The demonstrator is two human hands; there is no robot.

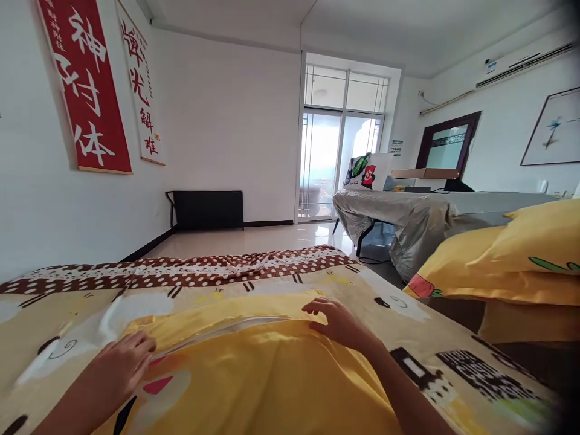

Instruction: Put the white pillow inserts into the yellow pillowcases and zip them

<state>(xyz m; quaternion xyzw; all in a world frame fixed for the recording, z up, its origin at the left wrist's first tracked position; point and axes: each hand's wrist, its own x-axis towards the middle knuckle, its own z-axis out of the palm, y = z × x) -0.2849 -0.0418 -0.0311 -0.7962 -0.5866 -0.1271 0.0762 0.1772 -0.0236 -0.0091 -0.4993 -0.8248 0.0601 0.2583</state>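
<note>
A yellow pillowcase (272,368) with a pillow shape inside lies in front of me on the patterned blanket (389,338). Along its far side runs a long opening, with a narrow strip of white (226,329) showing between the flap (212,311) and the main panel. My left hand (124,362) is closed at the left end of this opening, its fingers curled on the fabric edge. At the right end, my right hand (335,323) rests with thumb and fingers apart, touching the pillowcase near the flap's corner. A pink and white print shows near my left wrist.
Stacked yellow pillows (498,254) sit to the right, beside the blanket. Behind them stands a table (408,208) under a plastic cover, with boxes on it. A black folded panel (208,209) leans on the far wall. Glass doors (342,163) are at the back.
</note>
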